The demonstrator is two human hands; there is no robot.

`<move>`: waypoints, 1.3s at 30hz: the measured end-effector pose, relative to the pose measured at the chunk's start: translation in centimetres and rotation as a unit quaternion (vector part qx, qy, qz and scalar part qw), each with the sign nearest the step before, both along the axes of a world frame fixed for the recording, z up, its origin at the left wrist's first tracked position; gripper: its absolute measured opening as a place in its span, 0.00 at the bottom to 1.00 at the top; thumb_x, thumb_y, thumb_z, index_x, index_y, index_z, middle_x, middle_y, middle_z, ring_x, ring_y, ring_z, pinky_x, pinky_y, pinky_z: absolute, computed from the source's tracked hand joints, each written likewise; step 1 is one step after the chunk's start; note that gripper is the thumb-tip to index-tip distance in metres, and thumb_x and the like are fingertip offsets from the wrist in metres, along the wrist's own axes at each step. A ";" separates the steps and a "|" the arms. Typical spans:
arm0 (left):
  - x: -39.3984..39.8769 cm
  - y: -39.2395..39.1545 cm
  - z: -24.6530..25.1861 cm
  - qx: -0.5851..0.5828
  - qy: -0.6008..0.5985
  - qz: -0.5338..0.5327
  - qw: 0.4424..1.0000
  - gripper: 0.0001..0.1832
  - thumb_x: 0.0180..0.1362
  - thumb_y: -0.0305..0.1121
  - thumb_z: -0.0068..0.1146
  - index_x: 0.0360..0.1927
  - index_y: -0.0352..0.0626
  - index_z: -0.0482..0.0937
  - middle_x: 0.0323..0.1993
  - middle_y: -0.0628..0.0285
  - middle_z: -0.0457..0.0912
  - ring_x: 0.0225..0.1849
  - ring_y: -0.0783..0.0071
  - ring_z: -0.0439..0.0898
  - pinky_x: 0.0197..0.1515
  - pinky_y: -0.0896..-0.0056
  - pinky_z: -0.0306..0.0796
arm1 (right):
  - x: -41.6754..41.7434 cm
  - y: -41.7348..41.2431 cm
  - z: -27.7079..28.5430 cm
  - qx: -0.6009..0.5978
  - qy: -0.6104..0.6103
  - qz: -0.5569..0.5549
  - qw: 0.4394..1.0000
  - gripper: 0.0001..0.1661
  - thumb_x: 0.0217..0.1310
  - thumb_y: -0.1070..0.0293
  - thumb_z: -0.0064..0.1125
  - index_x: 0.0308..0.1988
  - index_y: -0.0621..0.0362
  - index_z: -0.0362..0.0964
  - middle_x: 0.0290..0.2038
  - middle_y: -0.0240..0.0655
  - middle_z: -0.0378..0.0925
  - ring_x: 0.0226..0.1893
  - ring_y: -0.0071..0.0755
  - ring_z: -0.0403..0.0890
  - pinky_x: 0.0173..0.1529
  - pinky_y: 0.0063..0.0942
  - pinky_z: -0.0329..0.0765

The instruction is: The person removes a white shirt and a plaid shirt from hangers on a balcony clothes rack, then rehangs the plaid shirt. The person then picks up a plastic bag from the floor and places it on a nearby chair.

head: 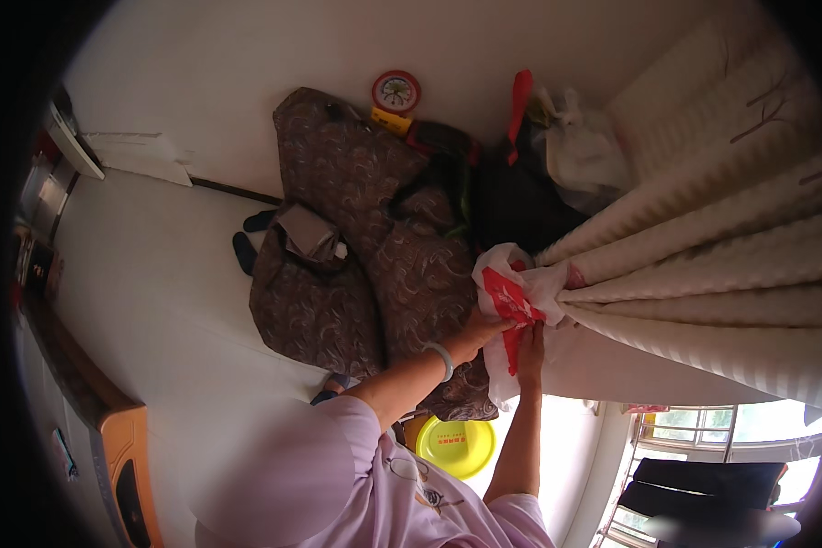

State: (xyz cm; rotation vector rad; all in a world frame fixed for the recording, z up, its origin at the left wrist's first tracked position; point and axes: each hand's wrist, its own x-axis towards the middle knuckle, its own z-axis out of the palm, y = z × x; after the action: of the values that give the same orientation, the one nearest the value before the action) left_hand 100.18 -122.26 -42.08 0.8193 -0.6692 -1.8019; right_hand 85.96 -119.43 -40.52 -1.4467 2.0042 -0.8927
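A thin white plastic bag [496, 363] with red print lies bunched at the brown patterned cover's right edge, beside the gathered curtain. My left hand [483, 333], below a pale bracelet [441, 361], pinches the red printed part from the left. Close beside it, my right hand [531, 346] has its fingertips closed on the same bag's lower right part. The bag's contents cannot be made out. Under and left of the bag spreads the brown patterned cover [329, 157], with a folded grey-brown cloth [308, 233] on it.
Pale curtains [699, 253] hang at right. A black bag or cloth [514, 205] and another plastic bag [582, 151] lie beyond my hands. A red-rimmed dial gauge [396, 92] is at the wall. A yellow-green round lid or stool top [455, 445] is near my body; dark slippers [244, 253] lie left.
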 end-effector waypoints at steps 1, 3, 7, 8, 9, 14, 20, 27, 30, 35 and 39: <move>0.1 -0.3 -0.7 0.015 -0.013 0.000 1.000 0.28 0.48 0.33 0.68 0.53 0.40 0.72 0.47 0.58 0.78 0.50 0.68 0.76 0.54 0.67 0.68 | 0.4 0.0 0.6 0.007 -0.009 0.006 1.000 0.34 0.69 0.54 0.37 0.66 0.63 0.51 0.63 0.56 0.60 0.63 0.52 0.63 0.63 0.34 0.61; 0.2 -0.7 -1.5 0.047 0.008 -0.021 0.999 0.29 0.46 0.32 0.70 0.53 0.40 0.72 0.47 0.58 0.78 0.50 0.68 0.76 0.53 0.67 0.69 | 1.2 0.4 2.3 0.022 -0.027 0.018 0.999 0.34 0.70 0.54 0.37 0.66 0.65 0.50 0.64 0.54 0.58 0.64 0.48 0.61 0.64 0.32 0.60; -0.9 -1.3 -2.6 0.080 0.041 -0.040 0.995 0.33 0.43 0.29 0.71 0.54 0.36 0.68 0.49 0.56 0.76 0.48 0.68 0.76 0.48 0.67 0.72 | 0.6 0.4 1.3 0.031 -0.028 0.008 0.999 0.34 0.70 0.55 0.36 0.66 0.67 0.49 0.66 0.53 0.55 0.66 0.48 0.59 0.66 0.32 0.57; -1.5 -1.5 -3.3 0.079 0.023 -0.024 0.996 0.34 0.42 0.28 0.71 0.54 0.34 0.67 0.49 0.56 0.75 0.46 0.69 0.76 0.45 0.68 0.74 | 1.0 0.3 1.6 0.028 -0.036 0.007 0.999 0.34 0.70 0.55 0.37 0.66 0.67 0.49 0.66 0.53 0.55 0.66 0.47 0.58 0.66 0.32 0.57; -1.7 -1.1 -2.6 0.060 0.016 0.021 0.998 0.34 0.42 0.28 0.71 0.53 0.33 0.67 0.48 0.55 0.75 0.46 0.69 0.76 0.45 0.67 0.74 | 1.0 0.4 1.5 0.026 -0.046 -0.002 0.999 0.34 0.70 0.54 0.37 0.66 0.67 0.49 0.66 0.53 0.54 0.67 0.47 0.57 0.66 0.31 0.56; -3.1 -0.1 0.2 0.105 -0.014 0.104 0.989 0.43 0.40 0.27 0.71 0.56 0.33 0.53 0.49 0.51 0.70 0.48 0.65 0.73 0.49 0.67 0.73 | -2.2 1.0 -1.8 -0.022 -0.015 0.025 0.999 0.35 0.70 0.52 0.37 0.65 0.66 0.51 0.64 0.54 0.58 0.64 0.50 0.62 0.64 0.33 0.60; -1.6 -1.2 1.1 0.088 -0.042 0.092 0.991 0.63 0.39 0.33 0.73 0.67 0.37 0.33 0.60 0.46 0.60 0.60 0.55 0.66 0.61 0.60 0.65 | 0.5 1.0 0.8 -0.019 0.034 -0.021 0.999 0.31 0.69 0.53 0.39 0.63 0.61 0.58 0.60 0.52 0.65 0.60 0.49 0.67 0.63 0.33 0.62; -1.7 -2.9 -0.1 0.068 -0.126 0.085 0.986 0.58 0.39 0.36 0.73 0.65 0.37 0.40 0.57 0.43 0.66 0.59 0.53 0.69 0.57 0.61 0.67 | -0.3 2.6 -2.4 -0.227 0.041 -0.143 0.962 0.18 0.61 0.63 0.57 0.42 0.68 0.74 0.39 0.47 0.78 0.38 0.42 0.79 0.45 0.34 0.75; -1.8 -3.3 -1.3 0.055 -0.136 0.093 0.985 0.53 0.39 0.35 0.74 0.63 0.38 0.46 0.57 0.44 0.67 0.59 0.54 0.69 0.57 0.60 0.67 | 1.1 3.2 -2.2 -0.221 0.042 -0.235 0.945 0.18 0.56 0.62 0.63 0.36 0.68 0.74 0.33 0.44 0.78 0.32 0.40 0.78 0.39 0.35 0.76; -0.7 -4.1 -2.5 0.064 -0.103 0.054 0.991 0.48 0.38 0.30 0.73 0.62 0.41 0.56 0.58 0.52 0.68 0.58 0.60 0.71 0.58 0.62 0.68 | 1.3 4.1 -1.9 -0.182 -0.003 -0.274 0.944 0.25 0.54 0.55 0.66 0.37 0.68 0.71 0.32 0.38 0.76 0.31 0.31 0.74 0.38 0.29 0.73; 0.1 -3.9 -2.2 0.001 -0.095 0.059 0.994 0.36 0.42 0.26 0.69 0.57 0.40 0.66 0.51 0.56 0.76 0.52 0.64 0.76 0.54 0.66 0.71 | 2.2 3.0 -2.3 -0.205 -0.169 -0.180 0.947 0.28 0.61 0.57 0.59 0.51 0.68 0.63 0.42 0.38 0.73 0.40 0.30 0.72 0.46 0.27 0.71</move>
State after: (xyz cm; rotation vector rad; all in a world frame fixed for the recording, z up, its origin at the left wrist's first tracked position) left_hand 100.30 -126.18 -44.31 1.0204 -0.7255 -1.6311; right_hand 88.16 -116.44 -42.80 -1.0301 1.9145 -1.6762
